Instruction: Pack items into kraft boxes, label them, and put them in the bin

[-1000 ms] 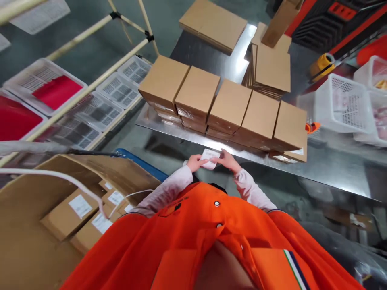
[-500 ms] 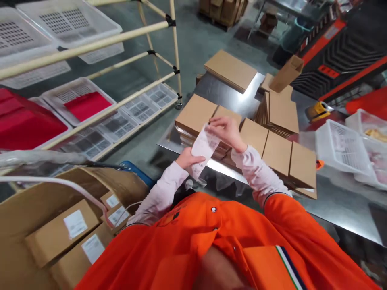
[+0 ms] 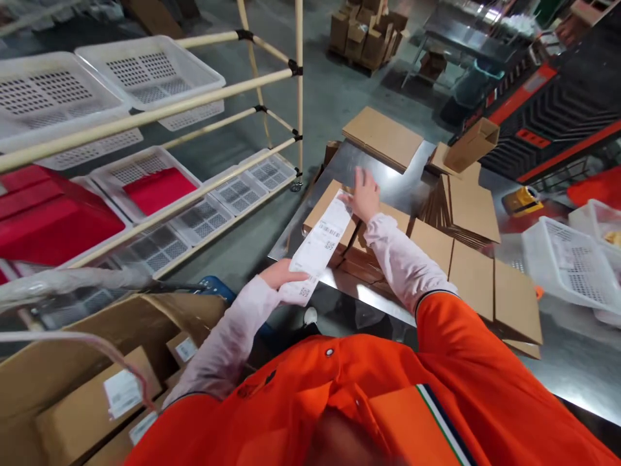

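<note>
A long white strip of printed labels [image 3: 317,241], with barcodes and QR codes, stretches slantwise between my two hands. My left hand [image 3: 286,277] grips its lower end, thumb on top. At the upper end, my right hand [image 3: 363,195] pinches the strip with thumb and a finger while its other fingers stick out. Under the strip's upper part lies a stack of flat brown cardboard boxes [image 3: 323,206] on the steel table [image 3: 303,223]. More folded cartons [image 3: 434,249] stand in a row to the right of my right forearm.
Flat cardboard sheets [image 3: 383,137] lie at the table's far end. A yellow tape dispenser [image 3: 522,200] and a white plastic basket [image 3: 567,259] are to the right. On my left are a rack with baskets [image 3: 150,71] and a large carton [image 3: 24,388] holding labelled boxes.
The label strip, bunched between my hands before, is now drawn out long. My hands have moved apart, the right one up and away, the left one down and to the left.
</note>
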The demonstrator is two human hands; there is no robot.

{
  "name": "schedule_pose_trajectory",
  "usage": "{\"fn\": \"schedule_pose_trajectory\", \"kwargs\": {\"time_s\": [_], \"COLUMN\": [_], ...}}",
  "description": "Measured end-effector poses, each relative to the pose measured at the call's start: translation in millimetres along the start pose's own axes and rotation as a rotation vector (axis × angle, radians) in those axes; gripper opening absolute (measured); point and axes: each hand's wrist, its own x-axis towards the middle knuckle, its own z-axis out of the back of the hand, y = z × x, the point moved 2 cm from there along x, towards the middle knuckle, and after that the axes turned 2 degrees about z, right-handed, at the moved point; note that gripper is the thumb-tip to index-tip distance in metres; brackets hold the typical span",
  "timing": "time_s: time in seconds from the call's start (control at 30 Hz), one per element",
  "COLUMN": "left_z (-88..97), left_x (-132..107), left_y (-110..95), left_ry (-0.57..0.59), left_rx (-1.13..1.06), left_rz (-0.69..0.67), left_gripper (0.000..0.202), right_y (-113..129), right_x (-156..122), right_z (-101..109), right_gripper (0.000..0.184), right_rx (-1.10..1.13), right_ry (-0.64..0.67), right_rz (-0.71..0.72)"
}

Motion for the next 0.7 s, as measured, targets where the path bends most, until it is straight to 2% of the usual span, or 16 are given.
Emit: {"fn": "schedule_pose_trajectory", "kwargs": {"time_s": [0.07, 0.1, 0.17, 0.23, 0.27, 0.33, 0.4, 0.43, 0.47, 0.5, 0.53, 0.57, 0.63, 0.67, 0.7], "left_z": [5.4, 8.6, 16.7, 25.9, 29.9, 33.7, 27.6, 19.7, 8.7, -4.7, -19.8, -35.5, -63.9, -75.2, -84.5], "left_x": [-19, -30, -48, -61, -65, -69, -66, -63, -59, -54, -48, -42, -26, -17, -7], "left_y": [13, 17, 19, 14, 9, -2, -15, -21, -26, -31, -35, -38, -43, -46, -49], "left_ry": [0.035, 0.042, 0.024, -0.022, -0.058, -0.139, -0.208, -0.213, -0.192, -0.147, -0.084, -0.006, 0.085, 0.076, 0.039], "left_rx": [-0.022, -0.021, 0.008, 0.021, 0.008, -0.028, -0.032, -0.014, 0.015, 0.053, 0.097, 0.149, 0.227, 0.218, 0.167], "left_rz": [-0.017, -0.017, -0.008, -0.014, -0.026, -0.059, -0.116, -0.146, -0.175, -0.197, -0.213, -0.214, -0.226, -0.243, -0.261], "left_gripper": [0.066, 0.064, 0.06, 0.057, 0.055, 0.053, 0.052, 0.051, 0.049, 0.047, 0.045, 0.044, 0.048, 0.052, 0.057], "right_y": [7, 9, 14, 26, 37, 65, 89, 96, 100, 100, 97, 90, 75, 68, 62], "right_x": [2, 4, 7, -3, -15, -52, -99, -122, -141, -157, -170, -179, -196, -203, -209], "right_z": [-3, -4, -6, -6, -5, -3, 3, 7, 12, 15, 18, 21, 25, 27, 29], "right_gripper": [0.079, 0.074, 0.073, 0.078, 0.082, 0.086, 0.082, 0.08, 0.08, 0.082, 0.086, 0.088, 0.083, 0.078, 0.072], "right_rx": [-0.052, -0.062, -0.073, -0.063, -0.03, 0.12, 0.407, 0.583, 0.77, 0.955, 1.123, 1.254, 1.358, 1.343, 1.303], "right_ry": [0.227, 0.329, 0.398, 0.346, 0.329, 0.373, 0.522, 0.614, 0.682, 0.708, 0.664, 0.546, 0.214, 0.079, 0.01], "right_rz": [0.283, 0.335, 0.239, 0.131, 0.162, 0.379, 0.629, 0.677, 0.651, 0.545, 0.371, 0.155, -0.24, -0.367, -0.437]}}
